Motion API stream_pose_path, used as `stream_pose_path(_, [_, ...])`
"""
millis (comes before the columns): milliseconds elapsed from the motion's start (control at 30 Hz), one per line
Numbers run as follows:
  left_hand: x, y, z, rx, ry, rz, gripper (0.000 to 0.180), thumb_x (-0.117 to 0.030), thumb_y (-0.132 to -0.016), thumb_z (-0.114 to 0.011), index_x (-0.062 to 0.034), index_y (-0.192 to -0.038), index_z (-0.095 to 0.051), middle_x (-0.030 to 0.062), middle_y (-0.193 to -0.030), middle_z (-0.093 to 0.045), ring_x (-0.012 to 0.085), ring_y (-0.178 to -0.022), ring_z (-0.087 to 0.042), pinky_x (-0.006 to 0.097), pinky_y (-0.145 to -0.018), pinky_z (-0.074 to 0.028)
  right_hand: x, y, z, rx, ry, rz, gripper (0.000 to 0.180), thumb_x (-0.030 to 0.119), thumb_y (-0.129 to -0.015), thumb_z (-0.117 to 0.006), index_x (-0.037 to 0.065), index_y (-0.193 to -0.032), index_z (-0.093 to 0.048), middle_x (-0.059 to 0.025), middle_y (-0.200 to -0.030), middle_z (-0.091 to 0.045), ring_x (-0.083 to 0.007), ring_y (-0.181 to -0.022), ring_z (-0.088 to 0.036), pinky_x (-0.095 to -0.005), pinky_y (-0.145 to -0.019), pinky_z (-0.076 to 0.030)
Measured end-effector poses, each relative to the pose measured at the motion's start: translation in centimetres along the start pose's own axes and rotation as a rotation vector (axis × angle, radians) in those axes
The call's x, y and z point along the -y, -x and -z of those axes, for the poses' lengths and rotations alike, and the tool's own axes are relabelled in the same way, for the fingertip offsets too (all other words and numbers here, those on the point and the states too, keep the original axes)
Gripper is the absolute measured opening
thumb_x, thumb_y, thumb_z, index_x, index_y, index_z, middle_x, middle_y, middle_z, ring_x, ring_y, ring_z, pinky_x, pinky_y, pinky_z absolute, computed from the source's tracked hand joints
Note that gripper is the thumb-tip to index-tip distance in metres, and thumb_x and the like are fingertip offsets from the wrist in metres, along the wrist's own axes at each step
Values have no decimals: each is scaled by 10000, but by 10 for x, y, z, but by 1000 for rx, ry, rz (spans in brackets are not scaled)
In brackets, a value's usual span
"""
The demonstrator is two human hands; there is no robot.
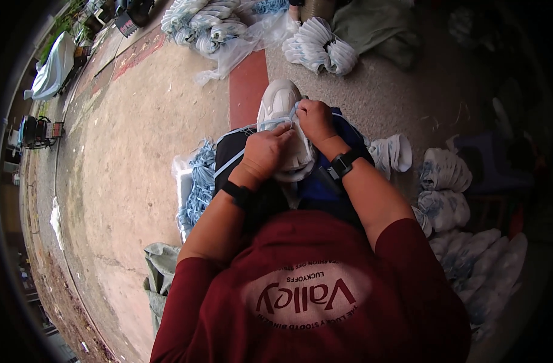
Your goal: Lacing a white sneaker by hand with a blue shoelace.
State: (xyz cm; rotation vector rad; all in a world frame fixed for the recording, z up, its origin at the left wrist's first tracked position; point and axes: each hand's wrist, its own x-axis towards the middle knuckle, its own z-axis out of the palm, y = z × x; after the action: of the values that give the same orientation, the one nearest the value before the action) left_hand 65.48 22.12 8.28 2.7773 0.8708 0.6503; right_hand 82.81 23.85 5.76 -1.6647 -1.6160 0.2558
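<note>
A white sneaker point(279, 97) rests across my lap, its toe pointing away from me. Light blue shoelace point(267, 123) runs over its eyelet area, and a loose length trails left onto my dark trouser leg point(229, 142). With thumb and finger pressed together, my right hand point(317, 124) pinches the lace at the right side of the shoe's opening. My left hand point(265, 151) lies over the left side of the shoe, fingers closed at the lacing; its fingertips seem to grip the lace too, partly hidden.
Beside my left leg sits a pile of blue laces point(202, 175) in a white container. Bundled white shoe pieces point(446, 169) are stacked at my right, with more bundles point(317, 48) ahead near clear plastic sheeting point(252, 51). Grey-green cloth point(160, 266) lies at lower left.
</note>
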Motion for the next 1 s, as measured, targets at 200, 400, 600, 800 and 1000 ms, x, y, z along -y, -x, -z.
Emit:
stream_pose_path(200, [-10,-5,-1,-33,-62,-41,283,-133,-748,-531,-97,-1019,-603,56,-1105,-603,228,-762,-635,327,-623,-519,4,21,16,137,56,101,130,49,-722,-549,-34,-814,-587,-213,-836,-598,-355,-940,-538,-387,-802,-442])
stream_pose_path(400, [-9,-13,-7,22,-136,41,245,-147,-748,-545,-104,-982,-603,55,-1068,-620,242,-732,-644,341,-600,-526,12,5,14,332,213,84,151,24,-689,-516,-29,-806,-595,-225,-857,-599,-380,-901,-549,-389,-773,-452])
stream_pose_path(600, [-5,-8,-15,-1,-140,54,241,-166,-752,-550,-132,-984,-602,49,-1056,-627,241,-723,-646,343,-592,-526,0,4,21,305,1,83,145,-17,-648,-510,-3,-751,-611,-235,-728,-581,-408,-742,-569,-423,-686,-457])
stream_pose_path(800, [-14,-13,-13,-77,-101,77,264,-162,-755,-554,-146,-1016,-593,51,-997,-614,259,-693,-635,354,-568,-511,-13,7,14,168,-227,8,80,15,-646,-543,-15,-685,-606,-217,-703,-596,-367,-722,-605,-379,-649,-473])
stream_pose_path(1000, [-12,-20,-12,-34,-160,94,289,-141,-766,-548,-138,-1054,-577,72,-858,-565,283,-653,-610,371,-538,-492,-15,7,11,73,-357,-2,100,-5,-636,-555,-18,-704,-626,-216,-696,-601,-312,-646,-610,-362,-615,-467])
